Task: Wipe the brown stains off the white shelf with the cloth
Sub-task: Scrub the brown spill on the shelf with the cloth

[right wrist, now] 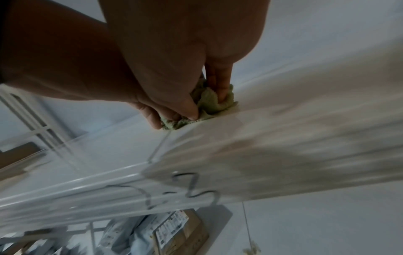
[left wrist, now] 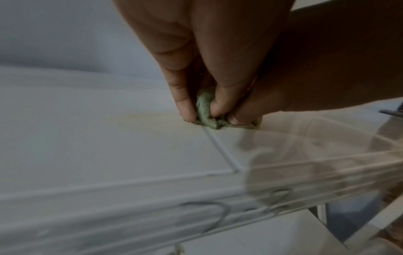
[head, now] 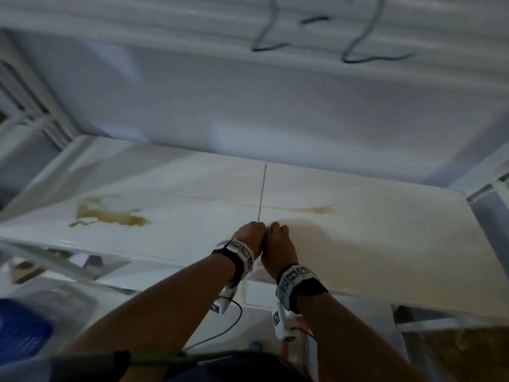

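Note:
Both hands meet at the middle of the white shelf (head: 192,238), right on its centre seam (head: 262,191). My left hand (head: 249,234) and right hand (head: 278,238) each pinch a bunched green cloth (left wrist: 206,113) (right wrist: 209,105) and press it onto the surface; in the head view the cloth is almost wholly hidden between the fists. A large brown stain (head: 107,213) lies to the left. A thinner brown streak (head: 305,209) runs right of the seam, just beyond the hands. A faint yellowish smear (left wrist: 139,119) shows left of the cloth.
A white back wall (head: 248,106) rises behind the shelf, with another ribbed shelf (head: 192,15) overhead carrying dark scribbles. White frame posts stand at the left (head: 33,111) and right (head: 495,188). A blue object (head: 22,329) sits low left; boxes (right wrist: 174,231) lie below.

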